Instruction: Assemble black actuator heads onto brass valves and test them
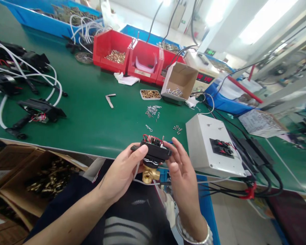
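Observation:
My left hand (pixel 121 175) is closed round the left side of a black valve actuator (pixel 155 151), its thumb on the housing. Red wires and small parts stick up from the actuator's exposed top. Beneath it hangs a brass valve body (pixel 150 175), one round port facing me, and a grey cable runs past it. My right hand (pixel 185 170) is beside the actuator's right end with fingers apart; whether a fingertip touches the housing is hard to tell. Past the actuator on the green bench (pixel 91 127) lie a single cotter clip (pixel 149 128) and several small screws (pixel 177 129).
Loose clips (pixel 153 111), a dish of brass parts (pixel 150 94) and a hex key (pixel 109 100) lie farther back. Red bins (pixel 112 51) and a carton (pixel 180 80) stand behind. A grey switch box (pixel 209 146) is at right; wired black units (pixel 42 112) occupy the left.

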The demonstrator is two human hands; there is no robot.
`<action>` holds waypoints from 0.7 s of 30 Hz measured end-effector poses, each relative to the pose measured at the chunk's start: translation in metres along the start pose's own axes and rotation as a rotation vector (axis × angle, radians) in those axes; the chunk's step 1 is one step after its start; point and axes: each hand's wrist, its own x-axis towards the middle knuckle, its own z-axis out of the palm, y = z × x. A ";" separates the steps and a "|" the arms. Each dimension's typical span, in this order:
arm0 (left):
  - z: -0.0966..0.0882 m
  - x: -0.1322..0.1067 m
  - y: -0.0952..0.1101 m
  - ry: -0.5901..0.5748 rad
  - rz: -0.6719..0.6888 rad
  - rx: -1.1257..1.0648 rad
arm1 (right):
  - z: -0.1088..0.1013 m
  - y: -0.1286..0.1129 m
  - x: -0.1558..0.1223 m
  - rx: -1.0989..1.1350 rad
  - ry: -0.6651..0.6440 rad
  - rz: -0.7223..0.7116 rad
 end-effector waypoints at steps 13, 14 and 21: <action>0.015 -0.030 -0.007 -0.048 0.105 -0.017 | 0.022 -0.027 -0.017 0.480 0.008 0.093; 0.016 -0.030 -0.008 -0.035 0.113 -0.006 | 0.023 -0.027 -0.017 0.478 0.019 0.090; 0.014 -0.031 -0.009 0.011 0.183 0.173 | 0.029 -0.025 -0.022 0.451 0.078 0.059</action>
